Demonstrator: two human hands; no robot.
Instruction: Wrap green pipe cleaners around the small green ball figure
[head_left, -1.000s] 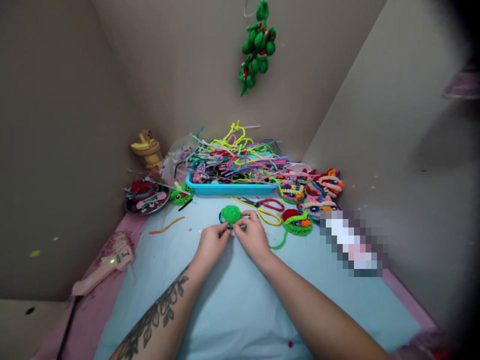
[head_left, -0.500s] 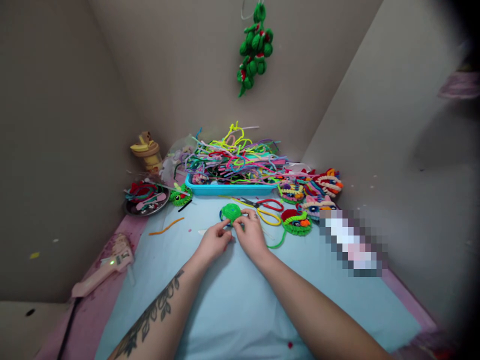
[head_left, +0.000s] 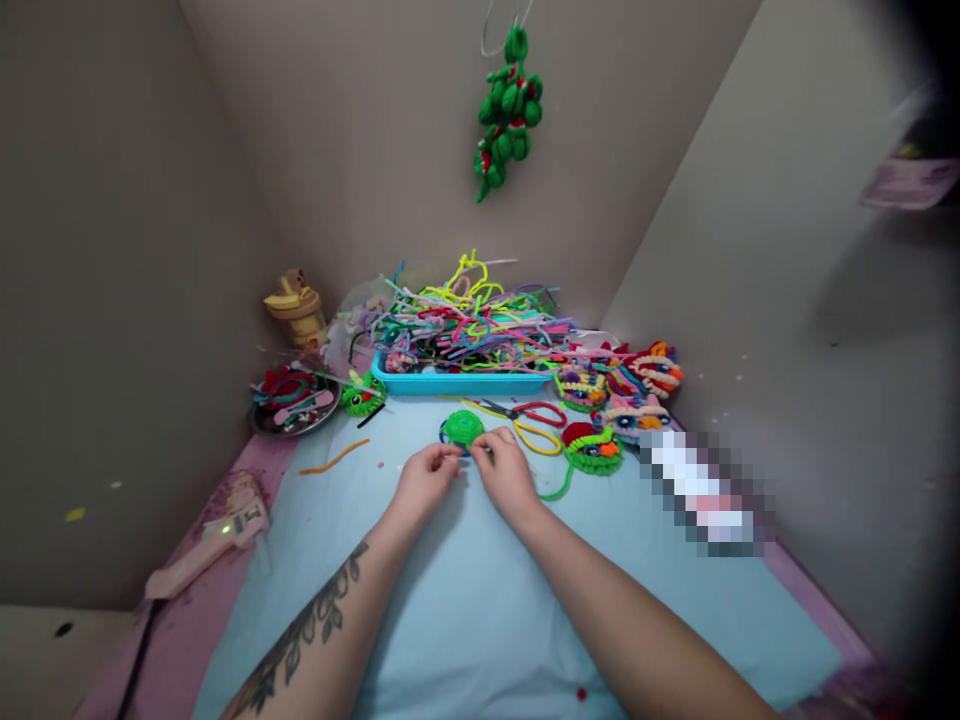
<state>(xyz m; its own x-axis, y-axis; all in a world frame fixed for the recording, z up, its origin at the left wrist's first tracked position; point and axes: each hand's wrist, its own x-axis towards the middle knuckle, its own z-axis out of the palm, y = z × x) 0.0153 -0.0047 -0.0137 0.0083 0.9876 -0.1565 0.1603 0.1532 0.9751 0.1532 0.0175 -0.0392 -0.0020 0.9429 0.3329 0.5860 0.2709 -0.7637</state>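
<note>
Both hands pinch the green coiled disc on the blue mat, left hand steadying its near edge; right hand fingertips closed on it, apparently to keep the coil flat; scissors lie just beside.

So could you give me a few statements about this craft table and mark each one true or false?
1. Both hands are at the green pipe-cleaner disc. True: the left hand and the right hand meet at its near edge.
2. The scissors have blue handles. False: the handles are red.
3. The blue tray holds a heap of mixed-colour pipe cleaners. True.
4. The glue gun lies by the right hand. False: it lies at the table's left edge, apart from both hands.
5. A green ornament hangs on the wall above the tray. True.
</note>
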